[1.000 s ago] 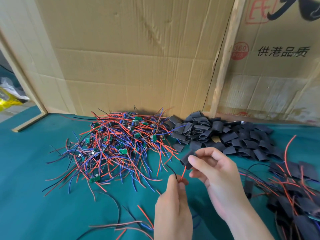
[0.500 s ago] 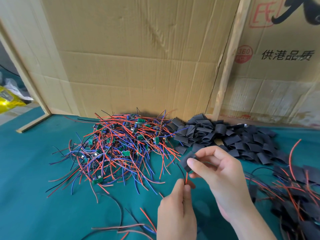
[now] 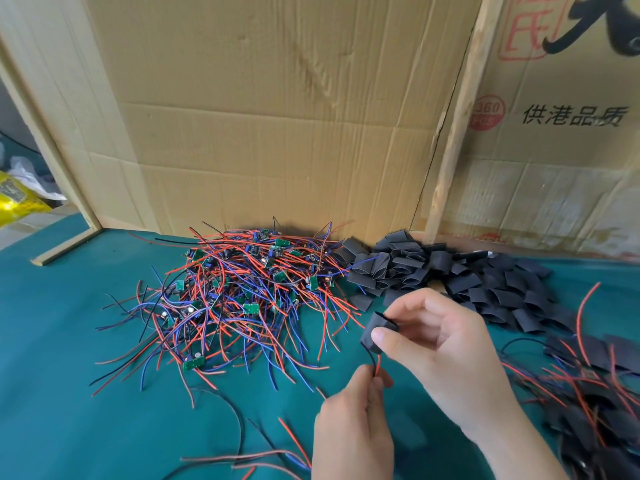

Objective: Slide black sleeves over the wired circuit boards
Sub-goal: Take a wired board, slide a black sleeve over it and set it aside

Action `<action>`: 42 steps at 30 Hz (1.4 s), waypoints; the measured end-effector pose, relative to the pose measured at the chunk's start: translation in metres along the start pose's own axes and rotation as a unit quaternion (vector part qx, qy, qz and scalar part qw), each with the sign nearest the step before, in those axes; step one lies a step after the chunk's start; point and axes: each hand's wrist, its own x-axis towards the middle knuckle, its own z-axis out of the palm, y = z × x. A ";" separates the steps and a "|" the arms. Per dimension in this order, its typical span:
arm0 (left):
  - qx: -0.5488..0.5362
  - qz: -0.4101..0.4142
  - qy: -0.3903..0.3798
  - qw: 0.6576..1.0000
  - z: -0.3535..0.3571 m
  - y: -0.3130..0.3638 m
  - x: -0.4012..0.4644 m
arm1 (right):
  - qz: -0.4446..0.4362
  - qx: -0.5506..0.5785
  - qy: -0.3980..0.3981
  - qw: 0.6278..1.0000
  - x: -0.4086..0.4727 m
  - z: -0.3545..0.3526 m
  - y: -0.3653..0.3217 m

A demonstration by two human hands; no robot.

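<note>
the board inside the sleeve [image 3: 379, 330] is hidden; the sleeved pile [image 3: 595, 403] runs off the right edge; the loose wires [image 3: 242, 460] off the bottom.

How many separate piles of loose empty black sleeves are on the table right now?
1: the pile of empty sleeves lies at the back against the cardboard wall. The black pieces at the right edge have wires running through them; some may lie out of view.

Two bare hands: left hand [image 3: 349, 431], right hand [image 3: 440, 344]; forearms bare, no sleeves, gloves, rings.
</note>
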 end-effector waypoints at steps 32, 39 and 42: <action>-0.067 0.026 0.053 0.996 0.007 -0.002 -0.005 | 0.168 0.147 0.145 0.964 0.006 -0.019 0.021; -0.061 0.037 0.034 0.997 0.007 -0.004 -0.005 | 0.200 0.245 0.069 0.946 0.004 -0.016 0.019; -0.071 0.038 0.035 0.996 0.006 -0.003 -0.005 | 0.182 0.239 0.035 0.953 0.003 -0.017 0.018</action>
